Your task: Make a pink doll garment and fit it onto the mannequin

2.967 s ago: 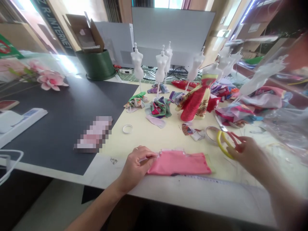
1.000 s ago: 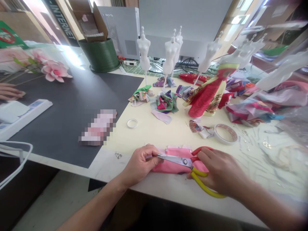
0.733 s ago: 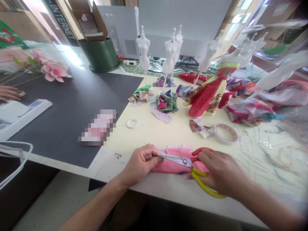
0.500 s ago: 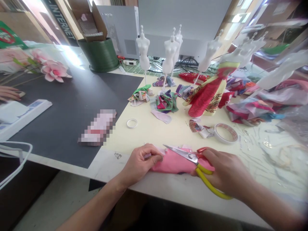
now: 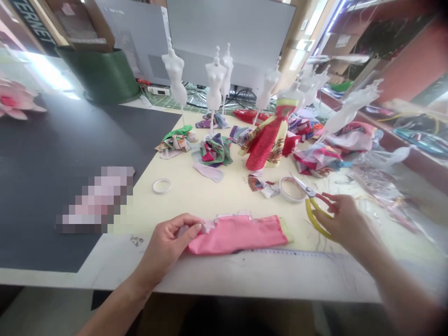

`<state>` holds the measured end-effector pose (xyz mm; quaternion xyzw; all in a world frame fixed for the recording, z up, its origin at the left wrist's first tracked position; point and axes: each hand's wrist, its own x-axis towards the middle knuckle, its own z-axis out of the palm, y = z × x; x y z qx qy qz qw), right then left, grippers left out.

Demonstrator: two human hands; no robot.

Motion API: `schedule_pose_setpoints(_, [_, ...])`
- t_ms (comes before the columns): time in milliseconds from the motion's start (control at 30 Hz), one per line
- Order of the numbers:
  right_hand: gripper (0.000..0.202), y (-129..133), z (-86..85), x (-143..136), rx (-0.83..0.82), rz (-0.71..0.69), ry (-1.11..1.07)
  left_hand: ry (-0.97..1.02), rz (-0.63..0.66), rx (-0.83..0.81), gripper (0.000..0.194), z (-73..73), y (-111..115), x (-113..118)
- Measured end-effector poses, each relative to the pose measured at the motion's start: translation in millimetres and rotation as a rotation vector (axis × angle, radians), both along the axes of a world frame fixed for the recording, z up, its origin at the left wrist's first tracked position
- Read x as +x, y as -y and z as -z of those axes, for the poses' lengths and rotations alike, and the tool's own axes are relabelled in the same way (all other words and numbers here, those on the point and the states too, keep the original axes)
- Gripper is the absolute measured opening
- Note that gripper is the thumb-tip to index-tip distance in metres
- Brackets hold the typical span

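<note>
A pink cloth piece (image 5: 238,233) lies flat near the table's front edge, with a pale green strip at its right end. My left hand (image 5: 173,242) pinches the cloth's left end between thumb and fingers. To the right of the cloth, my right hand (image 5: 341,219) holds scissors (image 5: 308,189) with yellow and red handles. The blades look closed and point up and left, beside a roll of tape (image 5: 292,189). Part of a ruler (image 5: 297,254) shows along the cloth's lower edge.
White mannequin forms (image 5: 214,79) stand at the back among fabric scraps (image 5: 217,149). One wears a red and yellow dress (image 5: 264,140). A thin tape ring (image 5: 161,185) lies left of centre. A green pot (image 5: 101,74) stands on a black mat (image 5: 35,158).
My right hand has moved away from the cloth to the right with the scissors, and the blades have closed. The cloth's right end is uncovered. The view has turned to the right.
</note>
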<state>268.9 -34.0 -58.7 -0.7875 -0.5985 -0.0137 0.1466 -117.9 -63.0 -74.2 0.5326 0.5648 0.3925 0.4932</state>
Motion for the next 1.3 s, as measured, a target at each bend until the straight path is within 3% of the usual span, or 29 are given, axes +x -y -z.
schedule_pose_setpoints(133, [0.045,-23.4,-7.3,-10.2,-0.084,0.043,0.125,0.005,-0.055,-0.029,0.014,3.9,0.2,0.1])
schedule_pose_setpoints(333, [0.049,-49.3,-13.6,-35.6,-0.224,-0.016,0.244,0.063,-0.048,-0.001,0.012,2.9,2.2,1.4])
schedule_pose_setpoints(500, [0.051,-53.2,-10.3,-30.2,-0.249,-0.122,0.257,0.106,-0.029,-0.026,0.010,-1.0,2.6,2.3])
schedule_pose_setpoints(567, [0.050,-47.1,-14.1,-33.7,-0.172,-0.153,0.297,0.115,-0.026,-0.024,0.008,-2.1,2.4,2.7])
schedule_pose_setpoints(667, [0.034,-26.5,-20.9,-64.5,0.172,-0.199,0.249,0.127,-0.032,-0.021,0.007,-2.4,1.9,3.3])
schedule_pose_setpoints(733, [0.015,-6.6,-20.8,-102.8,0.370,-0.402,0.004,0.126,-0.045,-0.031,0.007,-2.1,1.7,3.5])
schedule_pose_setpoints(800, [0.009,13.8,-15.7,-147.3,0.343,-0.720,-0.274,0.127,-0.062,-0.038,0.008,-1.5,1.6,3.3])
schedule_pose_setpoints(867, [0.011,29.6,-7.3,-187.5,0.317,-0.860,-0.384,0.123,-0.070,-0.025,0.009,-1.0,1.7,2.8])
schedule_pose_setpoints(1000, [0.014,38.4,7.6,-230.6,0.365,-0.863,-0.444,0.112,-0.071,0.011,0.012,-0.4,1.9,1.7])
schedule_pose_setpoints(1300, [0.017,29.3,16.0,-241.7,0.335,-0.821,-0.525,0.069,-0.068,0.022,0.020,-1.5,1.5,-0.3])
